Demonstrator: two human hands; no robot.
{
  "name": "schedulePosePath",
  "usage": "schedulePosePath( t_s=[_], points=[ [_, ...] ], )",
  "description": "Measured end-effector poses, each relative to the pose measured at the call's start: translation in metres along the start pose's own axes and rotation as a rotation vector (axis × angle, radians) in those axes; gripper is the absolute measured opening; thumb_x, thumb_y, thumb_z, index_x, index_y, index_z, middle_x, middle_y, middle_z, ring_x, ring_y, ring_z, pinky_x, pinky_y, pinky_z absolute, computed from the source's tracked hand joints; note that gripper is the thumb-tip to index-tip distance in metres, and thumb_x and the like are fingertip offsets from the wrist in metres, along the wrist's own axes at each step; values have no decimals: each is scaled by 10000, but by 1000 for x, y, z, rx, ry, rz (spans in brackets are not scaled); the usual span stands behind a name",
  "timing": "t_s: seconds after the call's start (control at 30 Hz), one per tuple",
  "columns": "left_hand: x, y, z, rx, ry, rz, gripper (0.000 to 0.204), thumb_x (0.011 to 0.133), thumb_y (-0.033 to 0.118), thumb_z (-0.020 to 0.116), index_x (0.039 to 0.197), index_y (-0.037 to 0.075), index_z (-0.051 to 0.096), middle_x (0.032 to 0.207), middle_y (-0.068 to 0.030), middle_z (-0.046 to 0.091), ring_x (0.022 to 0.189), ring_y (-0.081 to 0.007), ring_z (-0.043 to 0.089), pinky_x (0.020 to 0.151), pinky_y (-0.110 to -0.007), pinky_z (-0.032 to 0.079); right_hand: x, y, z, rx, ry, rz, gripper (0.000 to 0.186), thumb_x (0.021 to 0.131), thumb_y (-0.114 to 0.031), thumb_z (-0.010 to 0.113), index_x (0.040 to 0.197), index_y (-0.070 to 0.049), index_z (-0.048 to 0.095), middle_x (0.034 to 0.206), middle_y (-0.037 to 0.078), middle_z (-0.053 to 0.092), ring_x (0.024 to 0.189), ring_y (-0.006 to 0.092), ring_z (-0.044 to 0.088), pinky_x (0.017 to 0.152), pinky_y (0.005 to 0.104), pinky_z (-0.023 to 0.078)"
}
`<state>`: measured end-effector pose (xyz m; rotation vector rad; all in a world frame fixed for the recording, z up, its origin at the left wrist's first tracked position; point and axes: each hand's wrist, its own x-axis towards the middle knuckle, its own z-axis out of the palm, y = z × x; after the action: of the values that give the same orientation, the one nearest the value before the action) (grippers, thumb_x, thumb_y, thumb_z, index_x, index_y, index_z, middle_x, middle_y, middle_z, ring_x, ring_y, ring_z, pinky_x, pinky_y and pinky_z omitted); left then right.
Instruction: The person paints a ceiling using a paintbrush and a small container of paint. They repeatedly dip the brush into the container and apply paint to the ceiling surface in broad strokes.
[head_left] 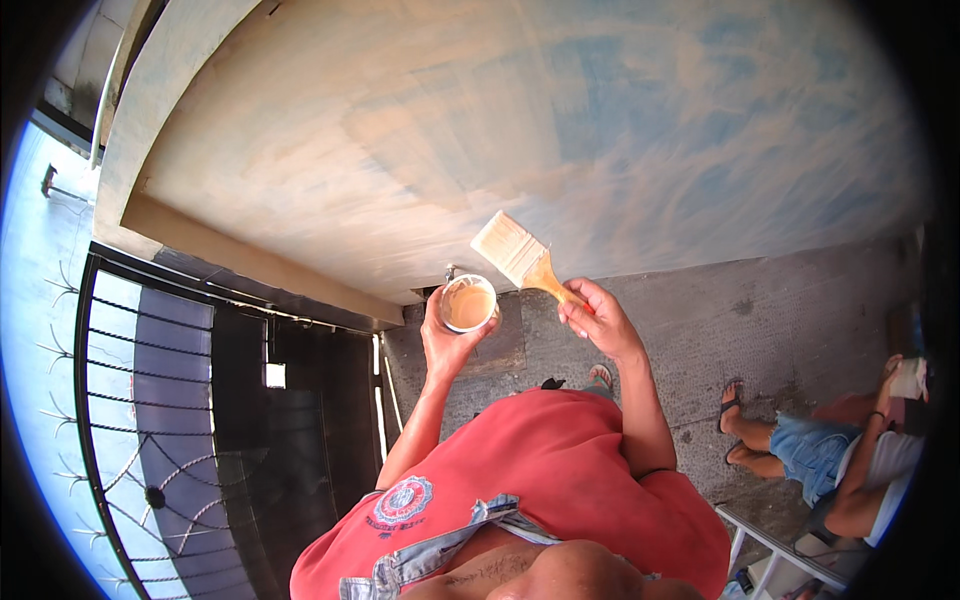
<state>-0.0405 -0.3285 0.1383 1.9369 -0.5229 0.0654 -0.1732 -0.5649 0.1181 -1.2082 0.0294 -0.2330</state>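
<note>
From my end the feed is bright, daylit and mostly sharp around the brush (511, 248) and the cup (467, 279), whose pale surfaces almost wash out. I see soft, uneven light across the painted wall (560, 110), while the doorway (300, 430) sinks into near-black. Toward the left rim, the blue wall (38, 250) glares with a violet-blue fringe. The fisheye bows the gate (155, 497) into a curve, stretches the person (820, 455) at right, and blackens my corners

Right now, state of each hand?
Left hand: closed around a round white cup of peach-coloured liquid.
Right hand: closed on a wide, flat, wooden-handled paintbrush.
</note>
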Motion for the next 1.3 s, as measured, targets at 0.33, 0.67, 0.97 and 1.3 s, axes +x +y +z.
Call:
schedulePosePath(
  t_s=[0.33, 0.67, 0.97, 1.3],
  points=[
    [-7, -3, 0, -3, 4, -36, 910, 640, 261, 979, 1370, -9, 508, 1270, -160, 667, 1199, -246, 644, 1033, -395, 517, 95, -109, 36, -30, 51, -344, 273, 1032, -167, 607, 1248, -1, 591, 830, -24, 615, 612, 20, 464, 525, 198, 383],
    [-13, -9, -1, 58, 73, -75, 926, 645, 278, 977, 1379, -19, 498, 1288, -168, 655, 1222, -255, 632, 1051, -393, 503, 242, -215, 46, -167, 147, -773, 180, 1015, -144, 597, 1109, -11, 673, 791, 1, 584, 660, 103, 528, 598, 289, 440],
    [-15, -13, -1, 96, 154, -136, 928, 655, 269, 966, 1396, -19, 489, 1301, -167, 652, 1229, -259, 629, 1059, -392, 494, 278, -226, 48, -149, 149, -903, 158, 1029, -154, 594, 1012, -11, 660, 760, -53, 540, 677, 47, 471, 584, 252, 397],
    [-13, -21, 0, 63, 176, -124, 925, 654, 278, 969, 1392, -14, 495, 1304, -167, 648, 1226, -260, 627, 1057, -389, 493, 280, -236, 88, -222, 410, -1073, 153, 995, -128, 612, 981, 23, 630, 658, 100, 567, 596, 173, 528, 571, 364, 440]
  ],
)
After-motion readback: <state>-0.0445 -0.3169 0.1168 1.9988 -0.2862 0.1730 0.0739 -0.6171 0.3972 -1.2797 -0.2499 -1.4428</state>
